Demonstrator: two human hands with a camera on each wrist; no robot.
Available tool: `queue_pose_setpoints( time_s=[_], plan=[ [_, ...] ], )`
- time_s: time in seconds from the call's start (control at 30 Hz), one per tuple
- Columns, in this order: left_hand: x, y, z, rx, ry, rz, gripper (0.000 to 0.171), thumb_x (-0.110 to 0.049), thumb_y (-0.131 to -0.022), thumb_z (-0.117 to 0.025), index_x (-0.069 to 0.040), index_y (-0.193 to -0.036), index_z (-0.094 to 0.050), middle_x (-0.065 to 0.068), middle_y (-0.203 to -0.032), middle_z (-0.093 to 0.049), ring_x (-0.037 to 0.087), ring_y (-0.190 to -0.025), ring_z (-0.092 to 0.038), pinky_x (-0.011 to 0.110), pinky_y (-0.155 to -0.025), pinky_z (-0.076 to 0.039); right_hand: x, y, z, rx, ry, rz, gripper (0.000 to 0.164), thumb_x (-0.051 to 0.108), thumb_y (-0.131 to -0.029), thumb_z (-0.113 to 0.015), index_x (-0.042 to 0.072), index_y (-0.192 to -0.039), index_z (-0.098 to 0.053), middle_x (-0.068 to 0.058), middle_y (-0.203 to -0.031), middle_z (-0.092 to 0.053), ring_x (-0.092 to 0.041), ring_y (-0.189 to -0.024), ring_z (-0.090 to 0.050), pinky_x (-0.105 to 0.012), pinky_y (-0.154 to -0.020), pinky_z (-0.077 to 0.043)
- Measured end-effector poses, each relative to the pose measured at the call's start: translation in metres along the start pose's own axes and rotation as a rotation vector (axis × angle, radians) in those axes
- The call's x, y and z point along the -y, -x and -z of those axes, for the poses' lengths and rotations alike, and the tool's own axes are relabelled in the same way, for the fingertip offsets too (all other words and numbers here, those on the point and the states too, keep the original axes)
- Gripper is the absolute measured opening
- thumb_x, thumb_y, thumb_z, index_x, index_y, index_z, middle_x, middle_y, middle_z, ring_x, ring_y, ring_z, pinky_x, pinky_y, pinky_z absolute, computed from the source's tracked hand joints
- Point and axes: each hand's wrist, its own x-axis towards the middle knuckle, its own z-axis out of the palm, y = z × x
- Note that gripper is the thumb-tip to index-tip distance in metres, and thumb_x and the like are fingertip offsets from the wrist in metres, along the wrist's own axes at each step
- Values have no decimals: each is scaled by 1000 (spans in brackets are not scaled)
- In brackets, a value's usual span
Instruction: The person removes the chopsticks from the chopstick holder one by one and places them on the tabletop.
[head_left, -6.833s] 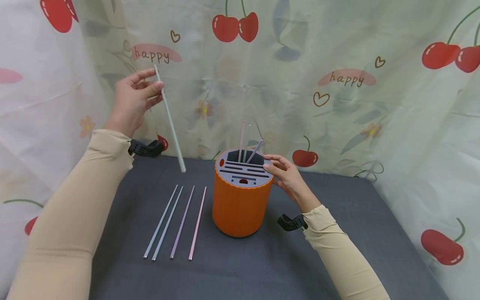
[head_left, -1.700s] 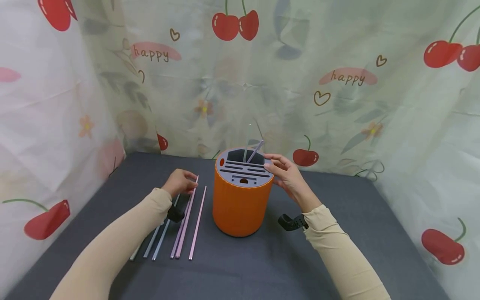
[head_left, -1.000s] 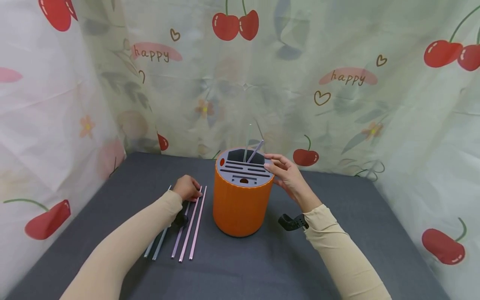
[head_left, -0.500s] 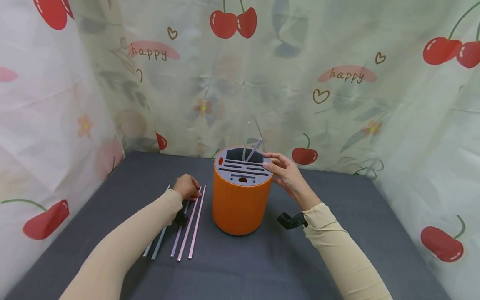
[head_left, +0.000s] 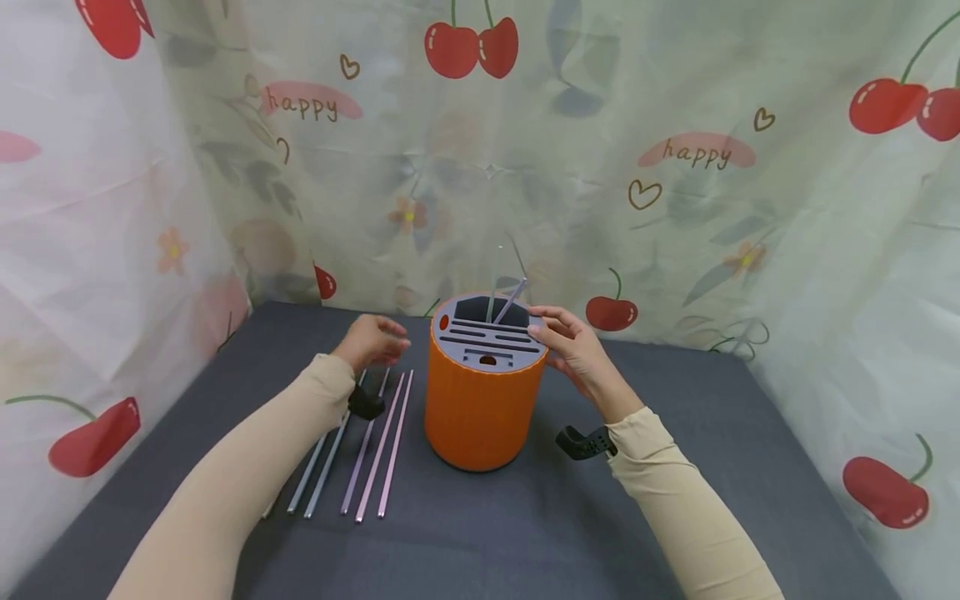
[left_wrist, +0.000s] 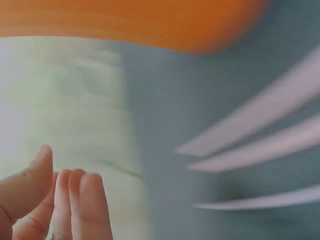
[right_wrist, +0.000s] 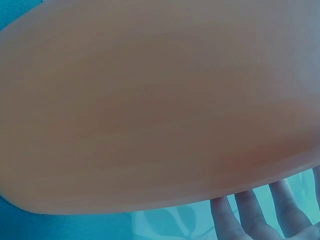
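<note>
An orange round knife block (head_left: 483,425) with a grey slotted top stands on the table. A pale green chopstick (head_left: 492,292) and a purple chopstick (head_left: 512,299) stick out of its rear compartment. My right hand (head_left: 581,354) grips its right rim, thumb on top, fingers (right_wrist: 250,212) against the wall. Left of the block lie two pink chopsticks (head_left: 378,454), a purple one (head_left: 362,467) and two blue ones (head_left: 327,471); one pale chopstick's end (head_left: 268,509) shows beyond my sleeve. Over their far ends hovers my left hand (head_left: 372,340), fingers relaxed, holding nothing.
A dark grey cloth (head_left: 675,492) covers the table. Behind it and at both sides hangs a curtain (head_left: 540,133) printed with cherries. Dark wrist cameras sit on both wrists.
Earlier my left hand held a pale green chopstick, then a pink one, which has left the block and been laid beside the other pink. That hand has let go and risen; the right stays put.
</note>
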Motion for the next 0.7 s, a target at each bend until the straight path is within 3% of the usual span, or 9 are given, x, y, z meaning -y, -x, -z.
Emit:
queue_pose_setpoints(
  time_s=[0.13,0.23,0.33,0.5,0.7],
  plan=[
    [-63,23,13,18,123,-146,37,-7,-93,-64,0,-129,-57,17,-116,-61,16,-86,-63,38,-89,-57,0,0,0,3,2,-5,37,22,-95,-64,17,-130,-54,-2,-124,-54,-17,-107,-57,-32,-87,-54],
    [-108,43,17,21,171,-267,36,-11,-93,-64,-4,-128,-58,11,-115,-59,18,-94,-63,38,-92,-55,0,0,0,1,0,-7,36,21,-95,-64,18,-129,-55,-3,-126,-53,-17,-108,-57,-32,-88,-54],
    [-142,58,13,39,191,-345,34,-14,-93,-65,-6,-126,-59,8,-114,-59,20,-99,-62,36,-93,-55,0,0,0,1,-2,-4,35,22,-95,-64,19,-129,-55,-2,-125,-54,-17,-108,-58,-32,-89,-54],
    [-169,64,-6,99,214,-366,32,-11,-92,-65,-5,-123,-60,10,-114,-60,24,-106,-62,34,-93,-55,0,0,1,9,-12,5,33,21,-95,-63,20,-127,-56,-3,-125,-54,-16,-106,-58,-31,-88,-54],
    [-174,59,-30,172,155,-299,29,-9,-92,-65,-4,-120,-61,12,-116,-61,23,-103,-64,30,-88,-57,0,0,0,5,-16,3,31,20,-95,-63,20,-126,-56,-4,-125,-53,-16,-105,-57,-30,-87,-55]
  ],
)
